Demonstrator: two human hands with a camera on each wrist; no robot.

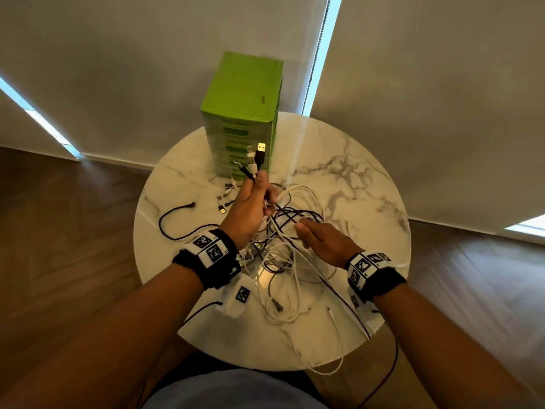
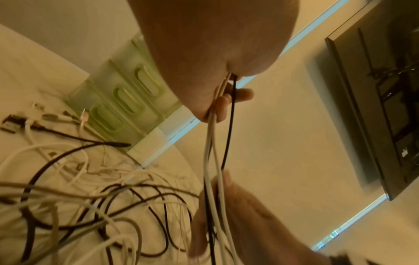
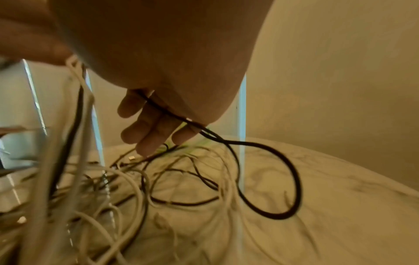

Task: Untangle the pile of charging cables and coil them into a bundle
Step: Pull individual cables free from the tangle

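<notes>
Gripping cable ends (image 1: pixel 256 160) plugs-up, left hand (image 1: pixel 250 208); right hand (image 1: pixel 326 242) relaxed, fingers straight.

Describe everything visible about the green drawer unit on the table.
The green drawer unit is a small tower that looks like translucent lime plastic, with a flat opaque top and stacked drawers with oval recessed handles. It stands upright at the far edge of the round marble table, drawers all closed. Loose cable plugs lie at its base; neither hand touches it.
</notes>
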